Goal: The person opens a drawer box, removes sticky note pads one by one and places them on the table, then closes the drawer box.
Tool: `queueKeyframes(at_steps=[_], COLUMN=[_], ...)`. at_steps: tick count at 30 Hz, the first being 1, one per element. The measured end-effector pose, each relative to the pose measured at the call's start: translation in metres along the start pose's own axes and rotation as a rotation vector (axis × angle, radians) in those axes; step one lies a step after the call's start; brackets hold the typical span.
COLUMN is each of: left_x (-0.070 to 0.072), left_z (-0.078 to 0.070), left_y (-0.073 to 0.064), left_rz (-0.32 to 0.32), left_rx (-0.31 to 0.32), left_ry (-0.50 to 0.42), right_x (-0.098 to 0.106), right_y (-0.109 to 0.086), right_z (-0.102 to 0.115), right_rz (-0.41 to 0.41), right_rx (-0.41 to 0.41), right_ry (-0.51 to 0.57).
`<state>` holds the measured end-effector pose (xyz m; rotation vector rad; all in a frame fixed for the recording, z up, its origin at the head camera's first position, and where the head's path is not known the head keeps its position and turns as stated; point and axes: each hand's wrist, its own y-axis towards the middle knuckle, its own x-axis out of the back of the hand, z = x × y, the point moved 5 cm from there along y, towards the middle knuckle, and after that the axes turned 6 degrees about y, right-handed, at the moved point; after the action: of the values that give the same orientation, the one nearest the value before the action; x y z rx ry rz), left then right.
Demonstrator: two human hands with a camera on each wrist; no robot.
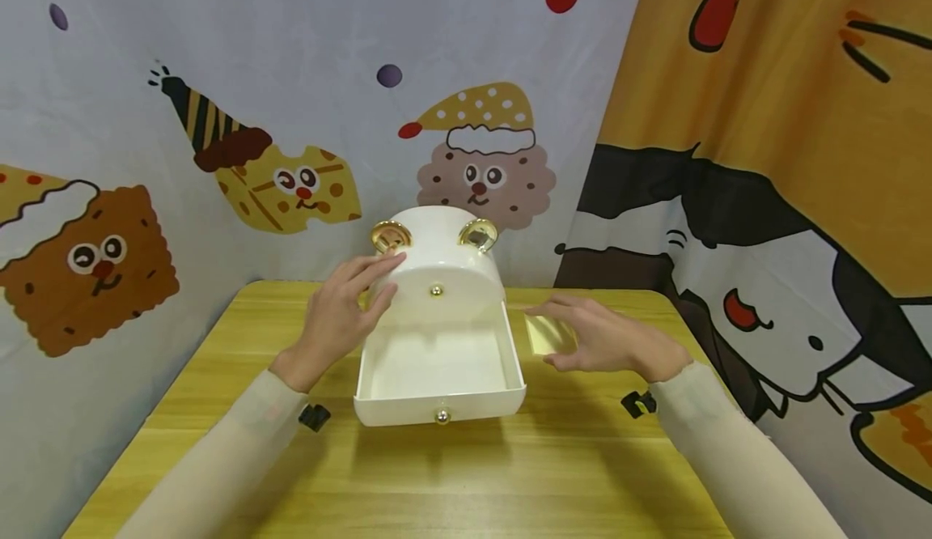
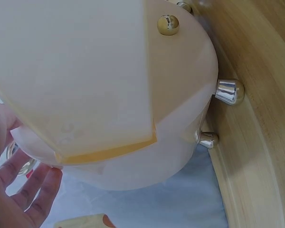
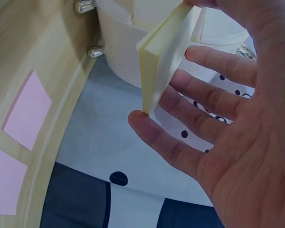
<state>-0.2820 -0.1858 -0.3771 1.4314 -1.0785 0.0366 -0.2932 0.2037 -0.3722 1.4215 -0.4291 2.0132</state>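
Note:
On the table stands a white drawer box (image 1: 437, 235) with gold round ears and gold knobs. Its lower drawer (image 1: 466, 406) is pulled out toward me, and the bottom inside it is bare. My left hand (image 1: 338, 308) is at the box's upper left side, thumb and index finger spread; in the left wrist view its fingertips (image 2: 50, 178) touch the rounded edge. Right of the drawer, my right hand (image 1: 600, 333) holds a pale yellow sticky-note pad (image 1: 542, 337) by its edges. The right wrist view shows this pad (image 3: 164, 61) between thumb and fingers.
Two pink sticky-note pads (image 3: 27, 111) lie on the table in the right wrist view; I cannot make them out in the head view. The wooden table (image 1: 437, 490) ends at a printed cloth (image 1: 328, 78) behind the box and at the right.

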Motion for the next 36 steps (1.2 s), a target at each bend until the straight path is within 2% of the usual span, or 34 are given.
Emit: queueKeyframes(at_steps=[16,30,36], left_x=[0.001,0.004,0.004], left_z=[-0.001,-0.004,-0.006], left_y=[0.001,0.002,0.002], left_rz=[0.015,0.002,0.016], left_rx=[0.013,-0.006,-0.002], left_ry=[0.010,0.019,0.017], right_x=[-0.011,-0.018,-0.023], right_y=[-0.008,-0.013,-0.017], right_z=[-0.016,-0.030,-0.039], right_rz=[0.009,0.005,-0.006], right_rx=[-0.067,-0.094,-0.096], right_ry=[0.056,0.077,0.066])
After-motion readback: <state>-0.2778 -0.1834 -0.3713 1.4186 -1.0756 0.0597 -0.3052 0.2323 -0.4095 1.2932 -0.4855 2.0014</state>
